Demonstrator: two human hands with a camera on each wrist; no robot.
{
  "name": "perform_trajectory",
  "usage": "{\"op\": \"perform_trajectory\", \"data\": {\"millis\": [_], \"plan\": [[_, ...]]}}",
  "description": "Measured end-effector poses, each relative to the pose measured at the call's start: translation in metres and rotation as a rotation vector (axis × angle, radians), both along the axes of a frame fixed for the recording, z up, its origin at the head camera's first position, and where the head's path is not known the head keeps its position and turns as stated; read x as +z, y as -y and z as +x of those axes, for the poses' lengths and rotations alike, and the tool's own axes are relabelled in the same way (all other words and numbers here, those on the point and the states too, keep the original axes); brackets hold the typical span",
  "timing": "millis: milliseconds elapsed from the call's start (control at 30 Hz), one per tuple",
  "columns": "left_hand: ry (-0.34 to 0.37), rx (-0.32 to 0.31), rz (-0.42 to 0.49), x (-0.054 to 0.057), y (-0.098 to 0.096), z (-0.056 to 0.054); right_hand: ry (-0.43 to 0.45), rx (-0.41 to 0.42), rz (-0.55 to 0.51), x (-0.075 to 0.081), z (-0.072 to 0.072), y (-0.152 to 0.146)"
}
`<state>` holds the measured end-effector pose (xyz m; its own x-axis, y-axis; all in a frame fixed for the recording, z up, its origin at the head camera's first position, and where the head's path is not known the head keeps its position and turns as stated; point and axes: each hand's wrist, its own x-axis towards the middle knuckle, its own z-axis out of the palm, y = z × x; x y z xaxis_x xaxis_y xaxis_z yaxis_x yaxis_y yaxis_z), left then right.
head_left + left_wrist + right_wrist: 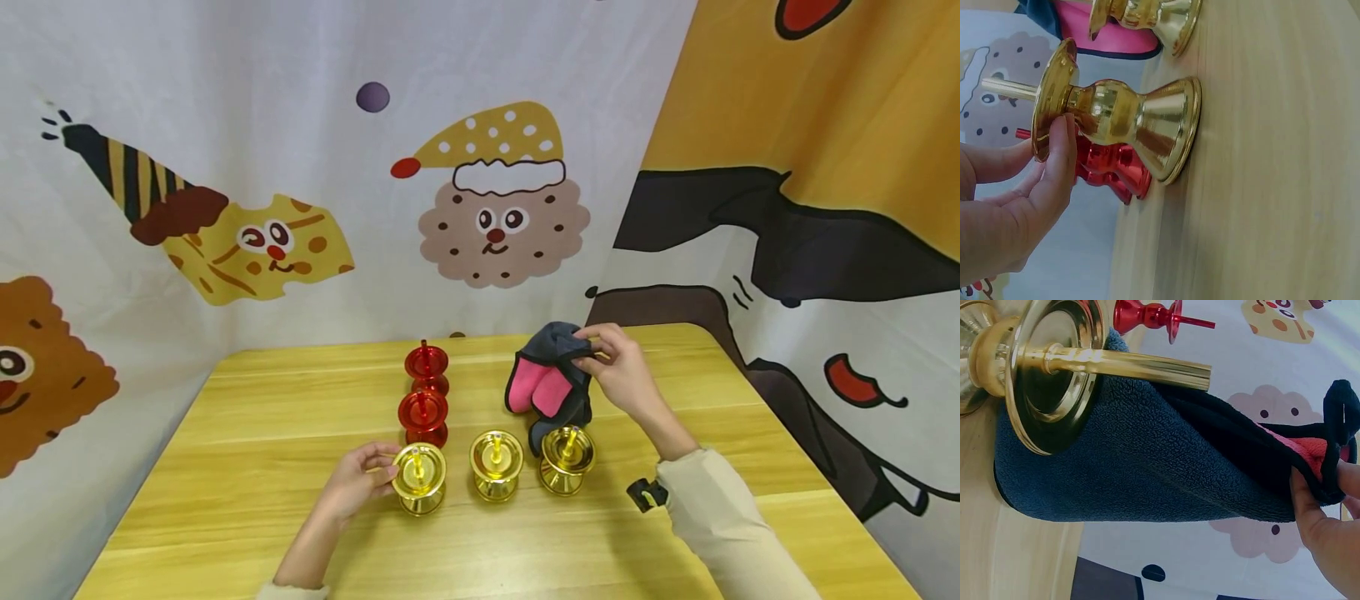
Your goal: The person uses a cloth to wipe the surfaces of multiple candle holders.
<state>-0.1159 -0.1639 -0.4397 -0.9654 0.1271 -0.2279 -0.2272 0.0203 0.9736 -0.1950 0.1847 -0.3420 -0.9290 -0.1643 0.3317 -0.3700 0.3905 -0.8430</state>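
Observation:
My left hand (358,482) pinches the dish rim of the leftmost gold candle holder (422,498) between thumb and fingers. In the left wrist view this candle holder (1107,112) stands with its flared base on or very near the tabletop; contact is unclear. My right hand (621,371) pinches the upper edge of a dark blue and pink towel (555,342), which hangs in folds down to the table. Close in front of the towel is the right gold candle holder (562,479). Between the two stands a middle gold candle holder (496,487).
Two red candle holders (424,412) stand one behind the other, behind the leftmost gold one. A small black clip-like piece (647,494) shows by the right sleeve (720,500). A cartoon-printed curtain (300,167) hangs behind the wooden table (247,467).

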Motion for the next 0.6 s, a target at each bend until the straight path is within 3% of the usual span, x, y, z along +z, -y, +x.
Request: {"op": "perform_trajectory", "data": {"millis": [133, 300, 600], "plan": [[0.005, -0.047, -0.004, -0.001, 0.003, -0.001, -0.001, 0.001, 0.001, -0.002, 0.0, 0.0], [-0.037, -0.135, -0.078, 0.003, 0.01, -0.008, -0.002, 0.001, 0.004, -0.003, 0.0, -0.001], [-0.047, -0.05, -0.069, 0.012, 0.013, -0.042, 0.01, 0.01, -0.002, -0.004, 0.001, 0.002]]}}
